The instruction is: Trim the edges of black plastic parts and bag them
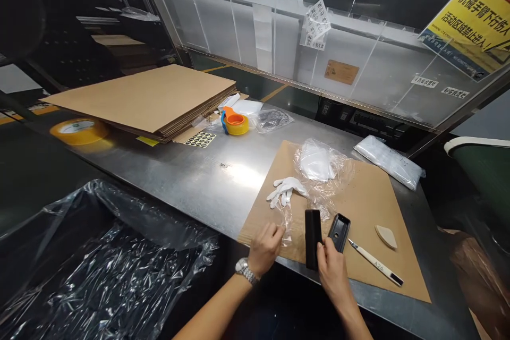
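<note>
My left hand (266, 248), with a metal watch at its wrist, is closed in a pinch. Crumpled clear plastic film (287, 220) runs to its fingertips. In my right hand (332, 265) a long black rectangular case piece (313, 239) stands tilted up, thumb at its edge. Just right of it, close to my fingers, lies a hollow black tray-like piece (340, 231) with a round hole. White gloves (286, 190) lie beyond my left hand. A pale craft knife (376, 263) marked A26 rests to the right, below a beige wedge-shaped piece (385, 236).
Under these lies a cardboard sheet (398, 276) on the metal table (191, 186). White sheets in clear plastic (316, 162) sit behind. Stacked cardboard (151, 95), tape rolls (237, 123) and a sticker sheet (200, 139) are left; a black-lined bin (107, 255) stands at front left.
</note>
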`<state>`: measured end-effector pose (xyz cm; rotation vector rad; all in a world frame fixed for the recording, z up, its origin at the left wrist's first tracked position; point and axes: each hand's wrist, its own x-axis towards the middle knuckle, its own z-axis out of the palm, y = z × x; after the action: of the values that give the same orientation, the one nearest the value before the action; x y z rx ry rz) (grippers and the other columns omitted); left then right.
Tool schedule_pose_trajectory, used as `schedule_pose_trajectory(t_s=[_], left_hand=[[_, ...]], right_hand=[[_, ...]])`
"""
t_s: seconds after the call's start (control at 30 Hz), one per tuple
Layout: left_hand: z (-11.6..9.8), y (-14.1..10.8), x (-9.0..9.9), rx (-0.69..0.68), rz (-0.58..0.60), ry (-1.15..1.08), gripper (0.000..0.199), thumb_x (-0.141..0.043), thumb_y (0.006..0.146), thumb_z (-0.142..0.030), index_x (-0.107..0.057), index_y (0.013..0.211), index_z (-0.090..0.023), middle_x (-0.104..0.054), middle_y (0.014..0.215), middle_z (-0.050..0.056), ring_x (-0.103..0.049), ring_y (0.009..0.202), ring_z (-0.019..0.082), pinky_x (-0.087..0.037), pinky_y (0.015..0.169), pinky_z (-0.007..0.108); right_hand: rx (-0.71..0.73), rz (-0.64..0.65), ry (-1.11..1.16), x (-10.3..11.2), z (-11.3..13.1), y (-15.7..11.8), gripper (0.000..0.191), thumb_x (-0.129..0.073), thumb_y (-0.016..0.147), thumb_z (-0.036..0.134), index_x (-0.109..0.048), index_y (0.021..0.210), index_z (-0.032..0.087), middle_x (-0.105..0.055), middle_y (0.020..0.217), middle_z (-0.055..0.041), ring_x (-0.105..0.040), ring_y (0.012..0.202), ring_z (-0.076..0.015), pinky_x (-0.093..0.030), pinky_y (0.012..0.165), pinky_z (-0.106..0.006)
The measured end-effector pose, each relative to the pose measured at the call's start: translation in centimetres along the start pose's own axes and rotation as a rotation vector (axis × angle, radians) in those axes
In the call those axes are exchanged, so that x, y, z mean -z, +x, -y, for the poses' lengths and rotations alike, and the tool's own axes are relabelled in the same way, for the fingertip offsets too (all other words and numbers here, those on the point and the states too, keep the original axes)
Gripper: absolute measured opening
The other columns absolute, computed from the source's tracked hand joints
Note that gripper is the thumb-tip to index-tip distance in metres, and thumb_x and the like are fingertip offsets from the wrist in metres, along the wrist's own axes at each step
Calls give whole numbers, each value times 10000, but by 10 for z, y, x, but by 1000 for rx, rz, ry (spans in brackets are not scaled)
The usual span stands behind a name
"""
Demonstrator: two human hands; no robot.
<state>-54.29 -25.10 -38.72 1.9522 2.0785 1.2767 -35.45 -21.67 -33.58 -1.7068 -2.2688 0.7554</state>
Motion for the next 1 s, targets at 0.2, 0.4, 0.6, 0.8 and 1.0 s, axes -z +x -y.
schedule_pose_trajectory(t_s=[0.2, 0.4, 0.6, 0.8, 1.0], left_hand=[[-10, -4, 13, 106, 284, -139, 246, -403, 888, -190, -624, 992, -157, -589, 779, 72, -577, 724, 198, -472, 628, 299], [-4, 9, 22, 72, 475, -310, 271, -448, 854, -154, -619, 1062, -188, -657, 898, 75, -622, 836, 185, -512, 737, 287], [-4, 8, 22, 85, 432, -289, 258, -422, 867, -166, -609, 1043, -189, -673, 948, 59, -630, 877, 180, -524, 776, 300], [-28, -12, 20, 49, 310, -102, 264, -347, 900, -159, -583, 1018, -163, -654, 870, 78, -628, 796, 208, -520, 695, 325], [-47, -22, 18, -104, 263, 70, 274, -331, 915, -167, -578, 1029, -128, -623, 746, 77, -605, 673, 218, -485, 588, 316]], right_hand=[[139, 256, 603, 1, -11, -33, 390, -345, 913, 472, -581, 971, 167, -602, 784, -36, -569, 721, -153, -447, 644, -232], [92, 394, 709, -25, -13, -35, 412, -372, 889, 508, -609, 878, 172, -578, 688, -15, -551, 606, -141, -453, 553, -236], [35, 283, 527, -31, -26, -34, 430, -322, 896, 492, -587, 797, 167, -519, 563, 6, -467, 444, -123, -346, 387, -208], [43, 48, 180, -29, -12, -34, 385, -260, 917, 359, -581, 949, 149, -642, 707, -111, -610, 635, -234, -376, 564, -288], [165, 56, 54, -28, 4, -30, 335, -341, 877, 286, -559, 1102, 167, -682, 779, -114, -650, 696, -261, -401, 589, -294]])
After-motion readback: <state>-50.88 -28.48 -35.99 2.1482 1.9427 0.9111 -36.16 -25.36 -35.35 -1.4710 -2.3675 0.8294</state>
